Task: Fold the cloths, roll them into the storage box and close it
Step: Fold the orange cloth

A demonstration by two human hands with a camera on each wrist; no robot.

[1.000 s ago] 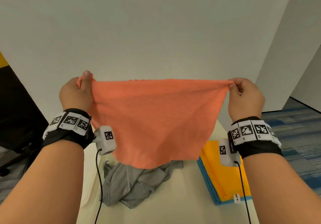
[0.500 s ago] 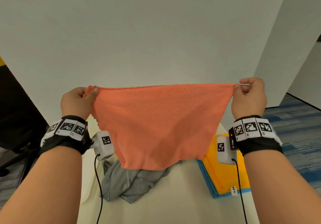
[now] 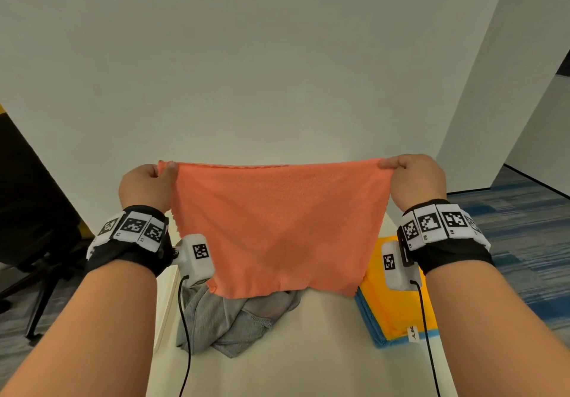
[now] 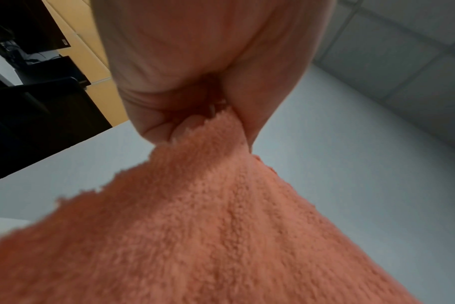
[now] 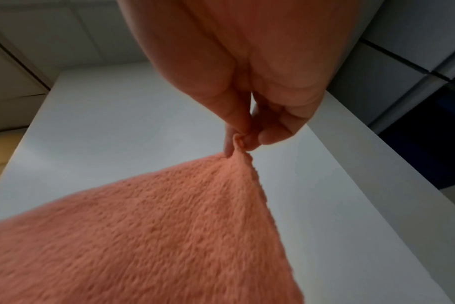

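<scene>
The salmon-orange terry cloth [image 3: 277,227] hangs in the air in front of me, above the white table [image 3: 308,350], stretched flat by its two top corners so the rest drapes down with its bottom edge loose. My left hand [image 3: 145,187] pinches the left corner, thumb pressed over the fabric against curled fingers [image 4: 159,127]; my right hand [image 3: 413,180] pinches the right corner between thumb and fingertips [image 5: 273,137], only a small nub of cloth caught there.

I judge this to be the start of folding this cloth: it is spread and squared, not yet folded. The next move calls for lowering it onto a bare part of the table, or bringing my two hands together so corner meets corner, keeping the top edge taut so the halves line up. The right pinch is shallow, so I should mind that corner does not slip.

Below the cloth lies a crumpled grey cloth [image 3: 228,322] on the table, unfolded. To my right a folded yellow cloth [image 3: 398,310] lies flat on top of a blue cloth [image 3: 370,325]. I see no storage box in any view.
</scene>
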